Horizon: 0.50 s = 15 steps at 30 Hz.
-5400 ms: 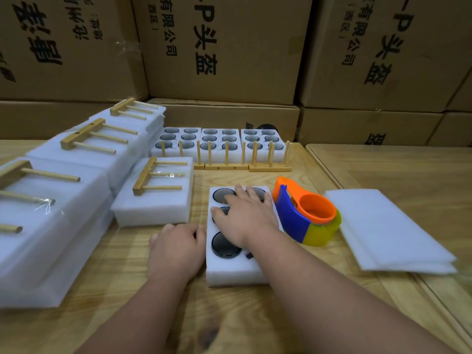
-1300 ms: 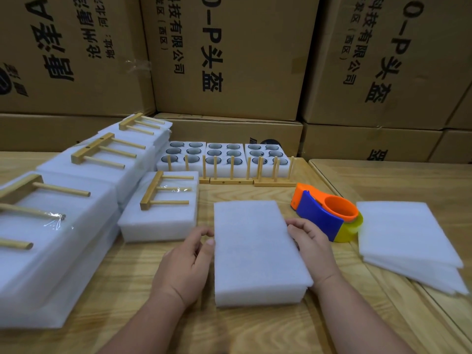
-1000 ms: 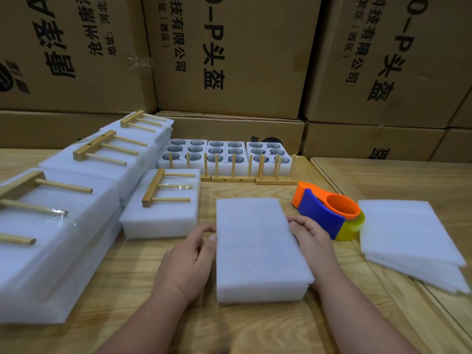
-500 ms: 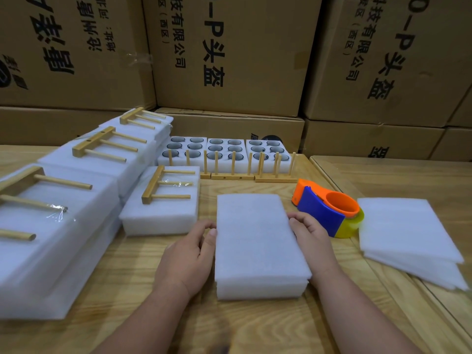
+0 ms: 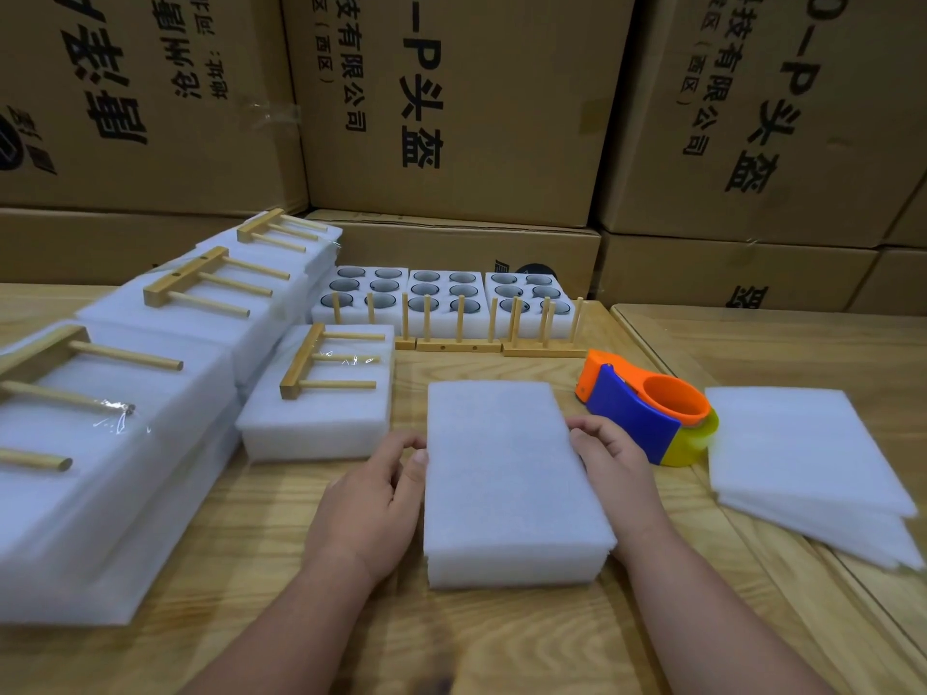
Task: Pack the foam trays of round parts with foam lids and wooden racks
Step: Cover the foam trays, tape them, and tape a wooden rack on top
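Note:
A white foam tray with a foam lid (image 5: 506, 474) over it lies on the wooden table (image 5: 251, 534) in front of me; its round parts are hidden. My left hand (image 5: 371, 504) holds its left edge, thumb against the lid. My right hand (image 5: 617, 469) holds the right edge with curled fingers. At the back stand three open foam trays (image 5: 441, 293) with dark round parts, and upright wooden racks (image 5: 459, 338) stand before them.
A packed tray with a wooden rack (image 5: 321, 363) on top lies to the left, beside wrapped stacks (image 5: 100, 443) of more. An orange and blue tape dispenser (image 5: 647, 413) sits right of the tray. Loose foam lids (image 5: 802, 453) lie far right. Cartons (image 5: 451, 117) wall the back.
Five seconds ago the tray lay open with my right hand on the round parts; a foam lid now covers it. Over the last second both hands stayed at its edges.

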Tool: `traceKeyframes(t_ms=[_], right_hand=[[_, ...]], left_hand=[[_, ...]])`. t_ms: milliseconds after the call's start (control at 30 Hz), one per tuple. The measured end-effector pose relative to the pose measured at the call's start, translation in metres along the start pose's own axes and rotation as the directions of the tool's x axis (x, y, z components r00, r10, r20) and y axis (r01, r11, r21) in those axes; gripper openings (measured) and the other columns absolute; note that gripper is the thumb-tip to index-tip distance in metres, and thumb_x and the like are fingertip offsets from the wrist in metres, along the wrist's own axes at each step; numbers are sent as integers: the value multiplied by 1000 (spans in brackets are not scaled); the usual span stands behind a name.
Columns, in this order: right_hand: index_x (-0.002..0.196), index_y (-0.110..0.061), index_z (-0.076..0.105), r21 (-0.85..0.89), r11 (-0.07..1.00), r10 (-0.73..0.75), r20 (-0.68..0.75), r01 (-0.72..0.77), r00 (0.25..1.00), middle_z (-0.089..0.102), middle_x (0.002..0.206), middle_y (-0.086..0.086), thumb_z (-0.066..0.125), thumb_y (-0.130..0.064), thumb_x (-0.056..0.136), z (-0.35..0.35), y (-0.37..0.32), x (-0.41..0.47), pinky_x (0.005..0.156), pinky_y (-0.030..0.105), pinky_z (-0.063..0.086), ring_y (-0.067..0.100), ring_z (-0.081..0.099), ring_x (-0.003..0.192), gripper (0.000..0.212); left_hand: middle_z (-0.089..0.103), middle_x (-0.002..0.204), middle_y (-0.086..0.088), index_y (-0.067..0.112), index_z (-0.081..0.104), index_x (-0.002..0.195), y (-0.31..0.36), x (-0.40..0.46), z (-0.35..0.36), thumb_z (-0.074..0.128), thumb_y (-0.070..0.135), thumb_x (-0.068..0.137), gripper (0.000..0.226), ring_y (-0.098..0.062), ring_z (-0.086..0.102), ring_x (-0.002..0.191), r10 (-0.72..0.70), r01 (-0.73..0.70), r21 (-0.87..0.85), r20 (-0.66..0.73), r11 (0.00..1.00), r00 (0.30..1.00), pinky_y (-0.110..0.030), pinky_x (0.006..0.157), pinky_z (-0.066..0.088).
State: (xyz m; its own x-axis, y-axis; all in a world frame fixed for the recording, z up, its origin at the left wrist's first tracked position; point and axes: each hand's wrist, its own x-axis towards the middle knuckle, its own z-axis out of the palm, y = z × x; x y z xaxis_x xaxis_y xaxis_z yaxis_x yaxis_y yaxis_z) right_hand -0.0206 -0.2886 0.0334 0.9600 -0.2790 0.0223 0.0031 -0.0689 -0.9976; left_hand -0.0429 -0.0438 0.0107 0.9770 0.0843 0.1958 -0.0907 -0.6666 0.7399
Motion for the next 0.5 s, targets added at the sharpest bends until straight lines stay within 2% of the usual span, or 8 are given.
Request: traceKeyframes(t_ms=[167,267,400,500], right_hand=[[98,-25,73,3,1000,-1,-18,1,1000,73,84,-18,60,-17,97,1,0,-1,64,28,50,-3,67,71,16],[98,-28,73,-12,1000,-11,-52,10,999,73,85,-19,56,-20,101,1,2,0,66,29,50,-2,68,75,19],[101,-26,70,11,1000,10,-98,-9,995,74,84,-18,56,-18,102,-2,8,0,63,25,51,1,70,72,16],[96,-21,70,-7,999,-45,-155,45,987,76,85,-4,58,-9,99,-8,12,-3,58,25,52,5,69,64,18]], left_hand=[[70,83,23,58,49,113,4,-2,-1,22,72,88,40,-17,66,87,-14,14,17,-4,1000,1000,-42,81,54],[71,89,23,54,53,113,5,-3,-2,26,63,95,34,-17,65,91,-37,38,45,-19,998,999,-41,81,54],[70,91,12,36,64,102,3,0,3,37,37,100,27,-19,61,92,-54,68,281,-57,957,997,-38,81,48],[68,88,12,33,66,98,5,4,6,39,34,99,27,-17,57,90,-56,76,375,-66,924,996,-36,80,42]])
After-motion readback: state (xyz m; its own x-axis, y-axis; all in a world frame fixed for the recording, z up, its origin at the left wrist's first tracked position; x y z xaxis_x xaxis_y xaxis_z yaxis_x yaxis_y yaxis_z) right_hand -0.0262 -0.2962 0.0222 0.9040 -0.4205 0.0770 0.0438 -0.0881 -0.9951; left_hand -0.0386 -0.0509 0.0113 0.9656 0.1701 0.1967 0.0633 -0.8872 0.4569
